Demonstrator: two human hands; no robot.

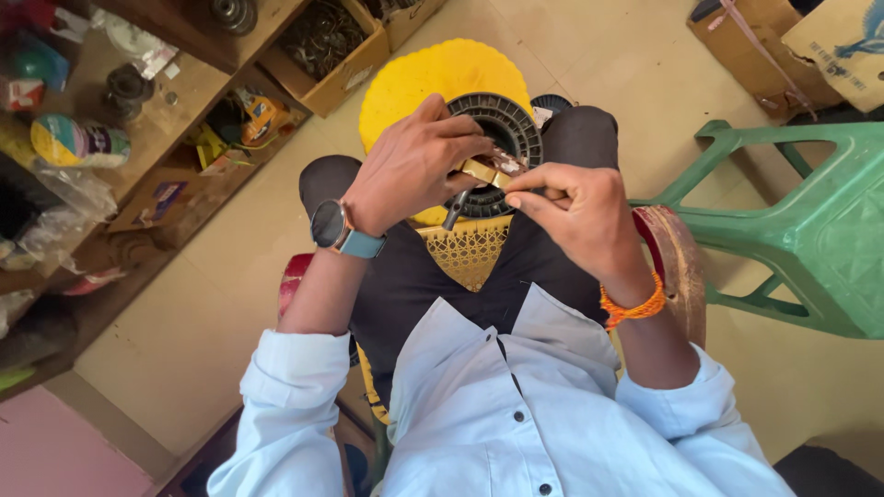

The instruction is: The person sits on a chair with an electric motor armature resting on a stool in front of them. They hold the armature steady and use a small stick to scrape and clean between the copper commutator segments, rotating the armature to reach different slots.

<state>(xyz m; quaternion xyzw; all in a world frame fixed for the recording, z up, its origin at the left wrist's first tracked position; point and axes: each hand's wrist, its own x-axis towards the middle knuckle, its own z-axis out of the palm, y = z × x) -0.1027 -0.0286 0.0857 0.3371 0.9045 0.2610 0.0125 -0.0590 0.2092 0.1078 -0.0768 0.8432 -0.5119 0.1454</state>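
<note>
From the head view I see my left hand [414,166] clamped over a round black ribbed plastic disc [502,138] on my lap, at 12 o'clock from my shirt, while my right hand [575,207] pinches a small metal tool [454,210] against a shiny brass-coloured piece [483,172]. I judge the fitting work midway: the piece sits on the disc, not visibly secured. A yellow scalloped plastic panel [414,83] lies beneath, and 1 green plastic chair [810,230] stands at 3 o'clock.
</note>
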